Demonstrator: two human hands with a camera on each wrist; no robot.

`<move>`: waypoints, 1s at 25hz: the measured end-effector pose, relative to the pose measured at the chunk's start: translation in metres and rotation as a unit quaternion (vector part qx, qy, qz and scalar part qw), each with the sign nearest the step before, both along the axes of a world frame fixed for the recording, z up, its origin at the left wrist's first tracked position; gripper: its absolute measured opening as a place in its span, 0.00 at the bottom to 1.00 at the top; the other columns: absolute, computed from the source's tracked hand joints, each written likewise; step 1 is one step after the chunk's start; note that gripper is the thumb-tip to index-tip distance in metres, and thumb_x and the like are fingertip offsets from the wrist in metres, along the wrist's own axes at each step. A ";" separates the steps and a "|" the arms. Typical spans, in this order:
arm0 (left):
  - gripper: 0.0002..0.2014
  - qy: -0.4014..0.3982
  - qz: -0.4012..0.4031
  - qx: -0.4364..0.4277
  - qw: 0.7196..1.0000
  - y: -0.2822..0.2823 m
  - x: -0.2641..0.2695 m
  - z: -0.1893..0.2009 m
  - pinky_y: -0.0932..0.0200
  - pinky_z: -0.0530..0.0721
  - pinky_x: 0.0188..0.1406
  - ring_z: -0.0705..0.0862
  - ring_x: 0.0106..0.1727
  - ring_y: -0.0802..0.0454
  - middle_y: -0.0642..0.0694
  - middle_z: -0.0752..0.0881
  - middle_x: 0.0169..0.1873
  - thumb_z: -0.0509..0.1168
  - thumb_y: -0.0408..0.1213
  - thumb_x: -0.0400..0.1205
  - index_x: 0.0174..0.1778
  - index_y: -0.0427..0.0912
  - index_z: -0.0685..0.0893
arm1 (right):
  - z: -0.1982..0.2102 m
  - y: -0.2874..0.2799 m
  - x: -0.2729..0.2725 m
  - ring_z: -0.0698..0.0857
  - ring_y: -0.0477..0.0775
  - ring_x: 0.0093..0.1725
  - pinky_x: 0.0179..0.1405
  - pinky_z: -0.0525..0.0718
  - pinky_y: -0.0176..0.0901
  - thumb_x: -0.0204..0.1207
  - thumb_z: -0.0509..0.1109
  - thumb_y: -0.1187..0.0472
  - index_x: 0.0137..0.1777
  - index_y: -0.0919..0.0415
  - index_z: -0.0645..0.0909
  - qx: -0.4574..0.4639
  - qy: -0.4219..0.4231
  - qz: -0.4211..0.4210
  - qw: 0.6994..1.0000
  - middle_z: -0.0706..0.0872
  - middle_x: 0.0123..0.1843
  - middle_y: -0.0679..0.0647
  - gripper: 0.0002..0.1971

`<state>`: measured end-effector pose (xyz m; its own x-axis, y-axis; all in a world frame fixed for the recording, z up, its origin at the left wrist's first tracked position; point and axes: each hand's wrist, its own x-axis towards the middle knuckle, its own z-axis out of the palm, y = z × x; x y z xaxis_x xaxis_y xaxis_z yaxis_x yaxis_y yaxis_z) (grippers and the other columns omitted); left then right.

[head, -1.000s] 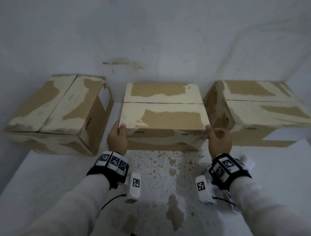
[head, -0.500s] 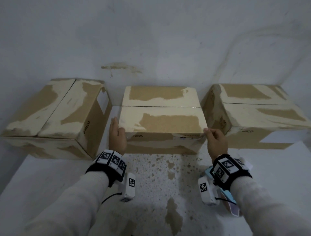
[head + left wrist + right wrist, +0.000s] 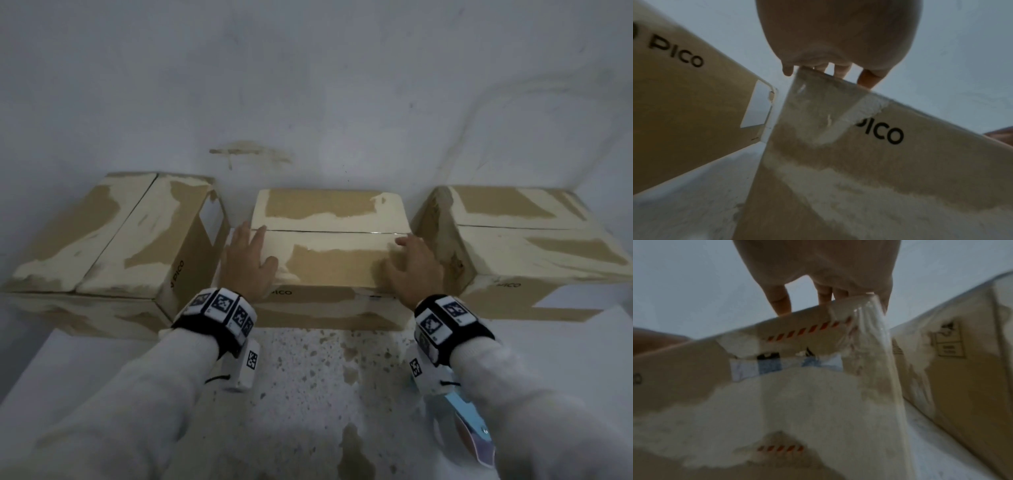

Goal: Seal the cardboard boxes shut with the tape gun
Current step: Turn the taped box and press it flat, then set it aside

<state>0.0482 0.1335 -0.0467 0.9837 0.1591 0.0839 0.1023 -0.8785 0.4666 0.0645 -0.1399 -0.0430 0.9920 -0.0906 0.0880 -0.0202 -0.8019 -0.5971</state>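
Note:
Three worn cardboard boxes stand in a row against the wall. The middle box [image 3: 329, 240] has both flaps down, with a thin seam across its top. My left hand [image 3: 248, 257] lies flat on the near flap at its left end, fingers straight and reaching the seam. My right hand [image 3: 412, 263] rests flat on the right end of the same flap. The left wrist view shows my left hand [image 3: 830, 48] over the middle box [image 3: 879, 154] corner; the right wrist view shows my right hand [image 3: 818, 272] over the middle box [image 3: 797, 386]. A light blue tool [image 3: 469, 428], partly hidden under my right sleeve, lies on the table.
The left box [image 3: 113, 240] and the right box [image 3: 524, 240] sit close on either side, each with flaps down. All stand on a white table [image 3: 308, 394] with brown scuffs, against a grey wall [image 3: 308, 85]. Narrow gaps separate the boxes.
Both hands have moved from the front corners of the middle box up onto its top and now lie flat on the near flap.

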 end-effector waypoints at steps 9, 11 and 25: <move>0.38 0.134 -0.031 0.032 0.990 -0.007 0.020 -0.004 0.42 0.60 0.79 0.50 0.83 0.37 0.49 0.39 0.84 0.51 0.66 0.79 0.83 0.57 0.49 | 0.000 0.002 0.029 0.54 0.70 0.79 0.78 0.58 0.61 0.65 0.56 0.23 0.78 0.46 0.61 -0.183 0.085 0.075 0.977 0.55 0.83 0.62 0.44; 0.40 0.135 -0.038 0.040 0.989 -0.008 0.019 -0.002 0.41 0.59 0.79 0.50 0.83 0.36 0.48 0.38 0.84 0.51 0.67 0.78 0.83 0.56 0.47 | 0.004 0.001 0.034 0.57 0.70 0.77 0.76 0.61 0.61 0.62 0.61 0.23 0.76 0.45 0.64 -0.176 0.094 0.069 0.977 0.58 0.81 0.61 0.44; 0.65 0.148 -0.226 0.218 0.938 -0.028 0.031 -0.005 0.35 0.36 0.79 0.31 0.83 0.43 0.45 0.31 0.82 0.59 0.79 0.56 0.82 0.52 0.35 | -0.005 0.008 0.018 0.40 0.61 0.84 0.81 0.42 0.63 0.68 0.63 0.30 0.83 0.48 0.39 -0.314 0.049 0.286 0.904 0.39 0.86 0.57 0.50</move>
<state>0.0791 0.1051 -0.0517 0.9329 -0.2657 -0.2433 -0.2581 -0.9641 0.0630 0.0829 -0.1322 -0.0481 0.8669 0.4766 -0.1463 0.4764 -0.8784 -0.0388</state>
